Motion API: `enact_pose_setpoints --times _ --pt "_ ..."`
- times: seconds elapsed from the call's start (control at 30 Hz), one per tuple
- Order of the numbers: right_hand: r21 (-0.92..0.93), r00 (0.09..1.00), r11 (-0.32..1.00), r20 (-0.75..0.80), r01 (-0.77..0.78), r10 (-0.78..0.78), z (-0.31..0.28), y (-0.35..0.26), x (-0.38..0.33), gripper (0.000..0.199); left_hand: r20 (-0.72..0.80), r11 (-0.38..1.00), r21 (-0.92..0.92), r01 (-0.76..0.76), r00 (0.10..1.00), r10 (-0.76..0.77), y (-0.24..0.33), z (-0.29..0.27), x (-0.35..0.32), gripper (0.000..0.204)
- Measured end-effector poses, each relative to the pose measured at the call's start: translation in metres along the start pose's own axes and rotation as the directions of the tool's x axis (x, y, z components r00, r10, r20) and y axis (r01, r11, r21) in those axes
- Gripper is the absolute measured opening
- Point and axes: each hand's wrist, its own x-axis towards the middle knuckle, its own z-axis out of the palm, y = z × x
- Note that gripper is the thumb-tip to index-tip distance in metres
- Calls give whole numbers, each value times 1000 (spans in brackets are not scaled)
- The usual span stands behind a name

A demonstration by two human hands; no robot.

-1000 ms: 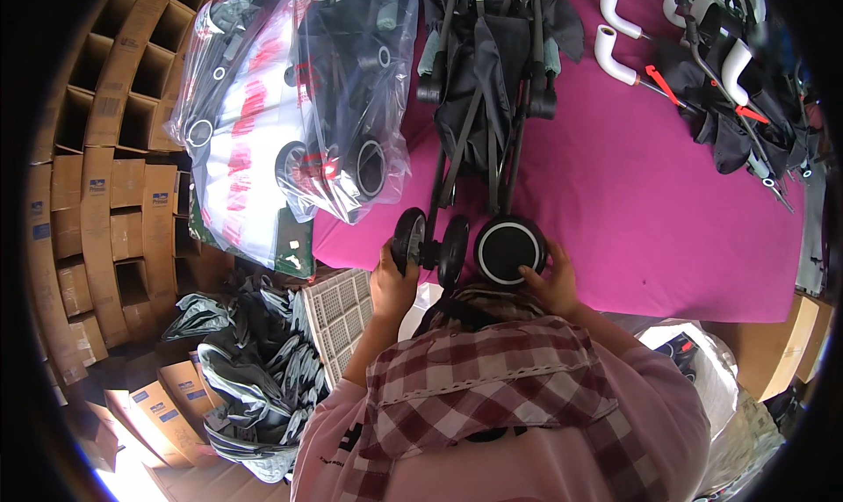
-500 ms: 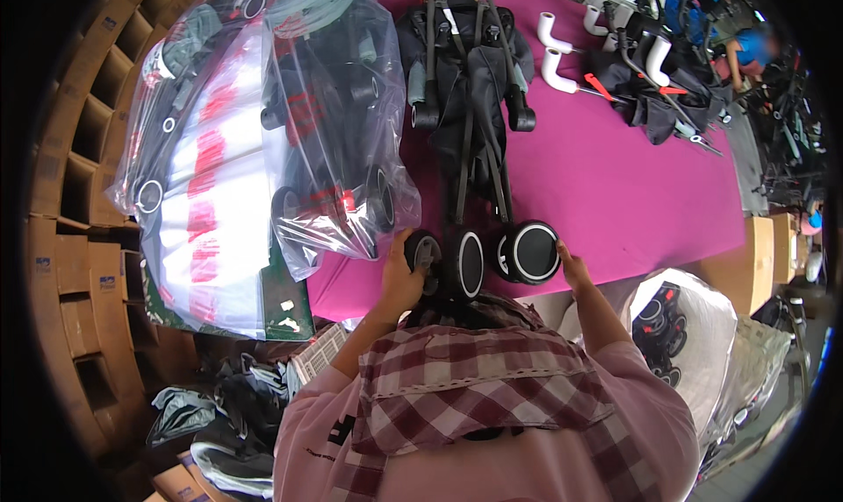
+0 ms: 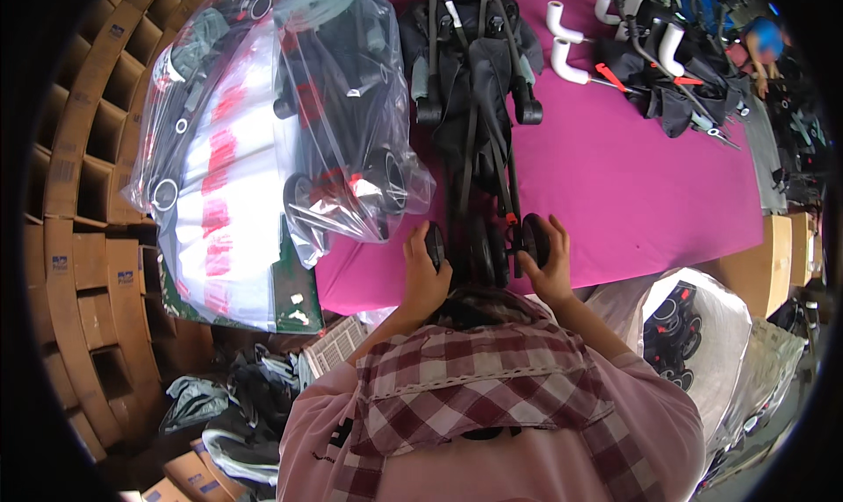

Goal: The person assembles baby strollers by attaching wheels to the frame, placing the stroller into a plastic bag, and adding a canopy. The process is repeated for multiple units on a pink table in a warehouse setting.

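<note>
Hands clamped on stroller wheels: left hand, right hand; plastic bag holds another stroller.

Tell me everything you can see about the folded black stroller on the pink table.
The folded black stroller lies flat on the magenta-covered table, lengthwise away from the person. It has a dark metal frame, black fabric, small red clips and black wheels at the near end. The left hand grips one near wheel and the right hand another. A clear plastic bag lies alongside.

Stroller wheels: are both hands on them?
Yes, the left hand grips the left black wheel and the right hand grips the right wheel of the folded stroller.
</note>
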Motion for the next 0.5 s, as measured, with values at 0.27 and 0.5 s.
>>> enact_pose_setpoints --times 0.27,0.5 --pt "66 705 897 645 -437 296 -23 70 12 63 -49 964 -96 247 966 -252 -19 56 -6 80" --pt "112 915 994 400 2 -47 -36 43 10 64 -64 931 -7 364 929 -363 -1 37 -3 68"
